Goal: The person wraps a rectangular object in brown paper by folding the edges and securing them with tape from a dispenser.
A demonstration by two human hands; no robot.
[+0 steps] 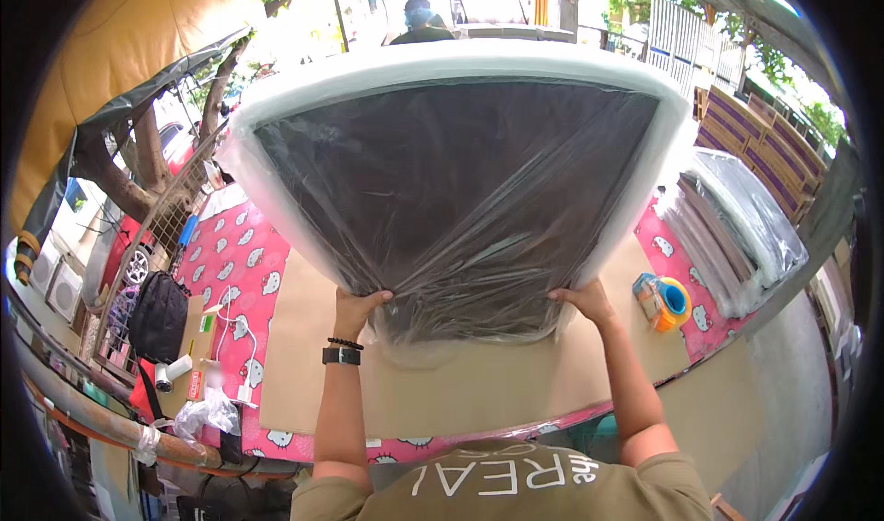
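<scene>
Pinching the near corners of a dark panel (pixel 460 180), the left hand (pixel 354 313) and right hand (pixel 587 301) both have a closed grip, thumbs on the film-covered face and fingers mostly hidden beneath. The panel lies over the middle of the worktop (pixel 204 261), seemingly tilted, with its far edge raised; whether its near edge touches the cardboard sheet (pixel 414 397) below cannot be told.

Clear film (pixel 460 323) covers the face, and white edging (pixel 479 60) runs along the far edge and both sides. Judging by this, the covering is largely done. The film is creased and bunched along the near edge, so smoothing and fastening there look left to do; no tape shows on that end.

Rolls of tape (pixel 677 302) sit by the worktop's right edge, untouched, with a film-wrapped bundle (pixel 732 226) towards the far right corner. Near the left edge are a black backpack (pixel 158 314), a white power strip (pixel 245 392) and a crumpled plastic bag (pixel 207 416).
</scene>
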